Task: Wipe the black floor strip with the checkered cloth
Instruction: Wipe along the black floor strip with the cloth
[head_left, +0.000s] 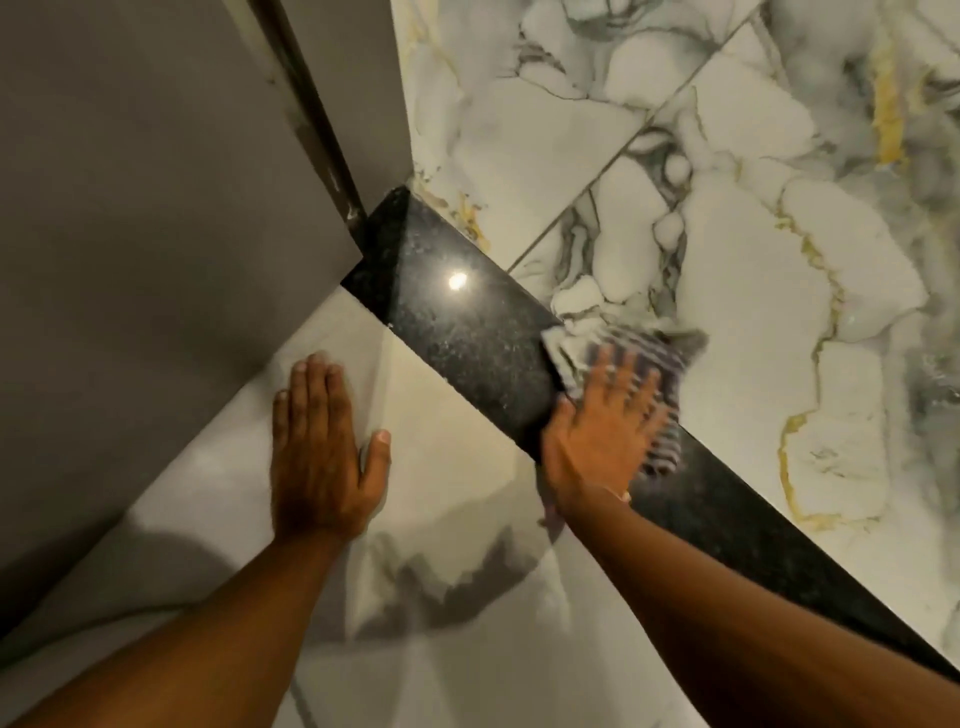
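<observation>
Nearest the camera, two bare forearms reach out over the pale floor tile (457, 499). The left hand (324, 452) lies flat and spread on that tile, fingers together and thumb out, holding nothing; it looks like a brace for the person's weight. Just beyond, the right hand (602, 431) is pressed palm-down with fingers fanned wide on the checkered cloth (654, 364), which is blurred, so it is probably in motion. The cloth sits across the middle of the black floor strip (467, 317), bunched toward the strip's far edge and spilling a little onto the veined marble tile (727, 249) beyond. The strip runs diagonally from the lower right up to the foot of the grey door (156, 208), where its far end meets the dark door frame (322, 130). A lamp glare shows on the polished stretch between the cloth and the door. The chief risk, as I judge it, is that the cloth drifts off the strip's far edge, so the palm rubs marble and the near edge goes unwiped. A flat open palm grips poorly, so the cloth could also fold or slip out from under it. The far end by the door frame may be missed, being tight in the corner, and the bracing hand could slide on the glossy tile.
</observation>
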